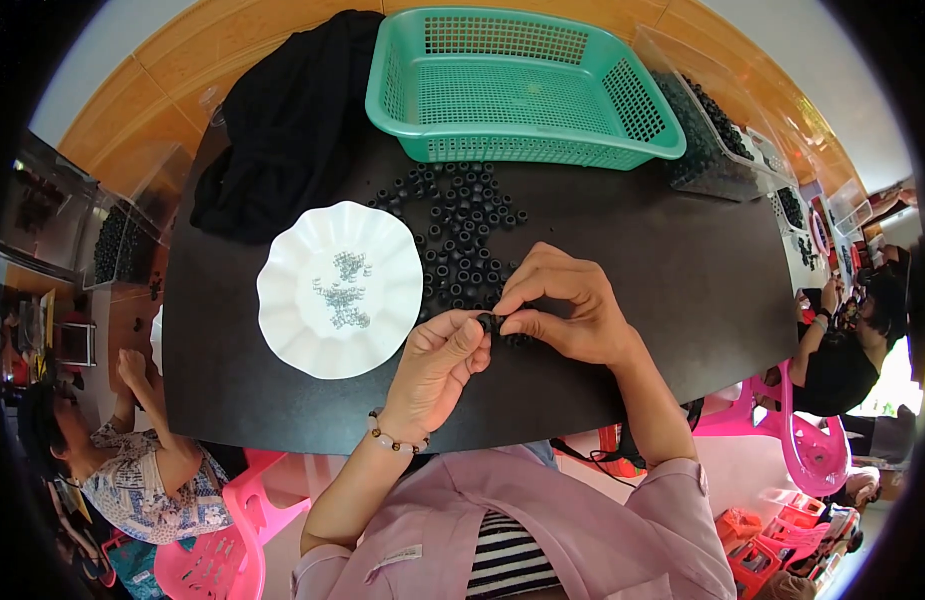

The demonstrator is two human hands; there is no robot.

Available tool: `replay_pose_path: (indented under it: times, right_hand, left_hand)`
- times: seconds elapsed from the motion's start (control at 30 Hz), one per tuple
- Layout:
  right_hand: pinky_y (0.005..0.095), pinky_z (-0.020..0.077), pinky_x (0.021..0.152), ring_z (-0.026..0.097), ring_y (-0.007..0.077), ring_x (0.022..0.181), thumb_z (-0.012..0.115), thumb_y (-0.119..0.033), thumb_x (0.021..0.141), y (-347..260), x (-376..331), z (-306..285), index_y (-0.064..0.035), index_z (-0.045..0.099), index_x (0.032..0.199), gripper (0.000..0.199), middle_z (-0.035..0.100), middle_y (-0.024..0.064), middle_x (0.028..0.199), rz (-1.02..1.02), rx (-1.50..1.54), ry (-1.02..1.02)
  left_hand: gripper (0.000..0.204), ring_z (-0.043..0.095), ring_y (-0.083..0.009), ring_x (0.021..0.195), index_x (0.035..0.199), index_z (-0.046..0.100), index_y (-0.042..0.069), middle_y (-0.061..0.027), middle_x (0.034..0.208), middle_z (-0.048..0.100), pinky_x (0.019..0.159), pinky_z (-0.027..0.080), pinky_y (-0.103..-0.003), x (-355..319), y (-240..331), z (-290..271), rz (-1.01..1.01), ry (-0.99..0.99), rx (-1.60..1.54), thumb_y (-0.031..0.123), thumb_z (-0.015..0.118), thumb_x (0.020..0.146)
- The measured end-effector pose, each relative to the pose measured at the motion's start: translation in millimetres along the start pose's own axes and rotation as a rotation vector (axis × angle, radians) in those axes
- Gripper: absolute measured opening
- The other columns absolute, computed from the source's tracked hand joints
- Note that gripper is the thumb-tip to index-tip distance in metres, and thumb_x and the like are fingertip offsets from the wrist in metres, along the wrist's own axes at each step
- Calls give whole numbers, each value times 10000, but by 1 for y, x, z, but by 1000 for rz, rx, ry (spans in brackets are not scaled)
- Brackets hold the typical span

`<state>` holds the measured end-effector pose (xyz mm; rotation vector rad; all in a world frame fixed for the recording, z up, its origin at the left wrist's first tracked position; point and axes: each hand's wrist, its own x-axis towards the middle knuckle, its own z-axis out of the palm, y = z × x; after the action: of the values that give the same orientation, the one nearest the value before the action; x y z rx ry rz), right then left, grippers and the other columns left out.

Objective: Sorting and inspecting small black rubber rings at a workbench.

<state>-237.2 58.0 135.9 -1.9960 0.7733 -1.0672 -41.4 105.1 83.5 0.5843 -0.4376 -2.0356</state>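
While the left hand [439,372] clamps a small black part [488,322] at the frame's centre, the right hand [570,305] pinches its edge; a white plate [290,312] lies centre-left.

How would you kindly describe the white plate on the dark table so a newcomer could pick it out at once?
On the dark table, find the green basket at the far side. Nearer and to its left, beside the loose black pieces, lies the white plate. Its scalloped rim and small shiny pieces set it apart.
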Motion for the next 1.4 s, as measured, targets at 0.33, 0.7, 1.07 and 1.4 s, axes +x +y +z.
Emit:
replay_pose_path:
  times: [0.33,0.7,1.07,1.4]
  right_hand:
    - [303,444,699,573,182,761,783,-70,712,-1,0,-2,-62,710,850,156,661,38,817,-29,-13,-18]
    - [312,431,750,561,184,893,776,-155,738,-11,1,-7,-56,706,1029,315,660,64,971,209,158,-172]
    - [348,404,860,549,216,932,735,-199,778,-1,-1,-1,-52,707,1087,343,673,91,1074,92,289,-298]
    - [321,432,817,566,201,922,751,-160,772,7,-6,5,-30,710,1048,309,680,98,1042,220,444,-221]
  left_hand:
    - [218,537,-86,689,1003,652,24,-7,796,621,641,437,-215,0,0,2,4,3,23,209,671,890]
    - [223,528,-80,669,979,679,7,-19,774,621,617,434,-213,-3,0,3,32,-13,211,198,700,865]
    - [268,548,-88,660,895,700,-1,-48,738,648,608,432,-208,-5,-2,0,50,-35,228,262,715,847]
    - [289,537,-78,675,905,694,10,-35,769,645,619,422,-201,-5,-2,2,66,-44,215,297,672,881]
